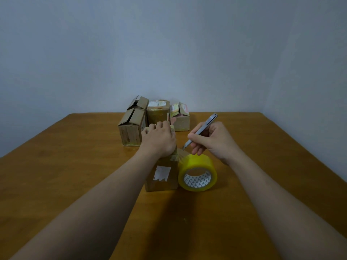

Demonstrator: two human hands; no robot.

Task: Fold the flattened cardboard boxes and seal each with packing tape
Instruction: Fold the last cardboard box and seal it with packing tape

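The top of the near cardboard box (161, 175) is hidden under the left hand (159, 140), which presses flat on it with fingers curled over the far edge; only the front face with its torn white label shows. The right hand (210, 140) is closed around a metal utility knife (201, 131), its tip pointing down at the strip of tape by the box's right top corner; the blade itself is hard to make out. The yellow packing tape roll (197, 172) stands on edge on the wooden table (75, 166), touching the box's right side. Three more boxes (154, 117) stand behind.
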